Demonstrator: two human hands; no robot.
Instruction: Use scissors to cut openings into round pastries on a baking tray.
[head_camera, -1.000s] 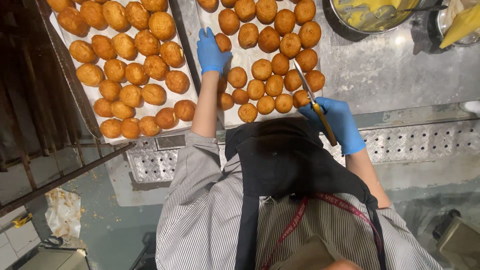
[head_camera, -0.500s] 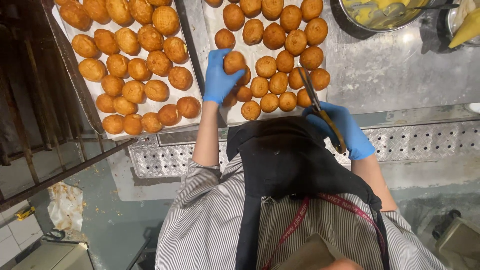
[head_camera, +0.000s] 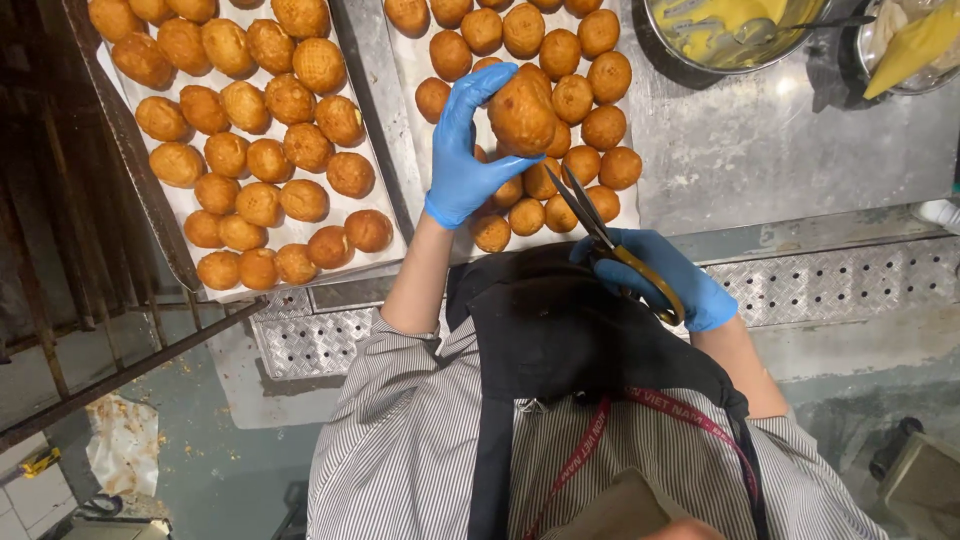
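Observation:
My left hand (head_camera: 463, 150), in a blue glove, holds a golden-brown fried bun (head_camera: 521, 112) lifted above the right tray (head_camera: 412, 72) of buns. My right hand (head_camera: 668, 274), also in a blue glove, grips a pair of scissors (head_camera: 604, 236) with yellow handles. The blades are slightly apart and point up toward the held bun, a short way below it. Several more buns (head_camera: 585, 110) lie on white paper in that tray.
A second tray (head_camera: 190, 212) full of fried buns (head_camera: 262, 113) sits at the left. A metal bowl with yellow cream (head_camera: 724, 30) and a yellow piping bag (head_camera: 914, 48) stand at the top right on the steel counter (head_camera: 790, 140). A dark metal rack (head_camera: 60, 250) stands at the far left.
My left hand has picked a bun off the right tray and raised it. My right hand has brought the scissors up and left toward the bun, with the blades now parted.

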